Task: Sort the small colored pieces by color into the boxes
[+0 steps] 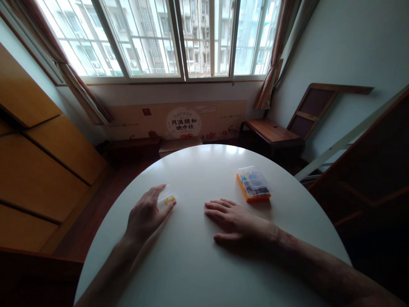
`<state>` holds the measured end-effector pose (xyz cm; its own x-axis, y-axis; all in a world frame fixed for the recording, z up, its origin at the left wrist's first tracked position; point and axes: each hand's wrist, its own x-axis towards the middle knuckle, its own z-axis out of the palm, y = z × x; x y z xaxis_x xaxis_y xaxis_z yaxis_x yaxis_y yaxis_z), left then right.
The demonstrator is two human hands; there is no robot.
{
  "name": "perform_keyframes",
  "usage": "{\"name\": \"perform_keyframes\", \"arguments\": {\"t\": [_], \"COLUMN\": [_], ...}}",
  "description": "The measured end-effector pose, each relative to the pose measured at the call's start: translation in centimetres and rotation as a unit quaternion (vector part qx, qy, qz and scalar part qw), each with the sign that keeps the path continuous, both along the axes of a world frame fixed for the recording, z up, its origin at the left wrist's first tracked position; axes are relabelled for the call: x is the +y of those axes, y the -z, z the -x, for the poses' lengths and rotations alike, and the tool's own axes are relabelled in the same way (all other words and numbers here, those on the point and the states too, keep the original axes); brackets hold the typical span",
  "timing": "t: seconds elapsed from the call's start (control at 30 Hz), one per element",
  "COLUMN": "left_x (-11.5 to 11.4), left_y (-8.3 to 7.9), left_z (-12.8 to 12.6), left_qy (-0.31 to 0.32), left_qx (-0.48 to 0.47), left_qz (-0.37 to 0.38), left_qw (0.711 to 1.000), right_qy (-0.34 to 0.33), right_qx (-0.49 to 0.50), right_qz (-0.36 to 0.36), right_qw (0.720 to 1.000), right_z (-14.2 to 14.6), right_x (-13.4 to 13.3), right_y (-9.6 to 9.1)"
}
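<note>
My left hand is closed around a small clear plastic box on the left part of the white round table. Several small yellow pieces show inside that box, and the thumb rests along its near edge. Flat on the tabletop lies my right hand, fingers stretched to the left and nothing in them. Just beyond it sits an orange case with a clear lid. Blue and dark contents show dimly through the lid; their kind I cannot make out.
A wooden chair stands past the table's far right edge. Behind the table, a long printed cardboard panel leans under the barred window. Yellow-brown cabinets line the left, and a dark wooden panel leans at the right.
</note>
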<state>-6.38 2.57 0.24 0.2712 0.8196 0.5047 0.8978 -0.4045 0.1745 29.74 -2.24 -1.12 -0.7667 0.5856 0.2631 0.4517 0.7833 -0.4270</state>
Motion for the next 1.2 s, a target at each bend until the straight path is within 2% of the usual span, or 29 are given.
{"name": "perform_keyframes", "arguments": {"t": [0.1, 0.23, 0.4, 0.47, 0.63, 0.77, 0.87, 1.2], "left_x": [-0.7, -1.6, -2.4, -2.5, -2.6, -3.1, -3.4, -3.4], "left_y": [0.2, 0.4, 0.7, 1.0, 1.2, 0.8, 0.8, 1.4], "left_z": [-1.1, -2.9, -5.2, -5.8, -6.6, -6.9, -7.3, -7.4], "left_qy": [0.032, 0.121, 0.249, 0.276, 0.275, 0.273, 0.264, 0.258], "left_qx": [-0.019, -0.052, -0.062, -0.064, -0.098, -0.145, -0.165, -0.146], "left_qz": [0.024, 0.066, 0.14, 0.155, 0.156, 0.183, 0.196, 0.208], "left_qw": [0.999, 0.989, 0.956, 0.946, 0.944, 0.933, 0.93, 0.932], "right_qy": [0.005, 0.04, 0.119, 0.133, 0.124, 0.093, 0.098, 0.122], "right_qx": [0.004, 0.033, 0.078, 0.088, 0.082, 0.063, 0.073, 0.115], "right_qz": [-0.008, -0.024, -0.052, -0.058, -0.066, -0.058, -0.05, -0.041], "right_qw": [1.0, 0.998, 0.988, 0.986, 0.987, 0.992, 0.991, 0.985], "right_z": [0.3, 0.5, 0.5, 0.5, 0.7, 0.8, 0.9, 1.2], "right_x": [-0.3, -0.6, -0.8, -0.7, -0.7, -0.9, -0.9, -1.1], "right_y": [-0.2, -0.1, 0.8, 1.1, 0.8, 0.2, 0.3, 0.2]}}
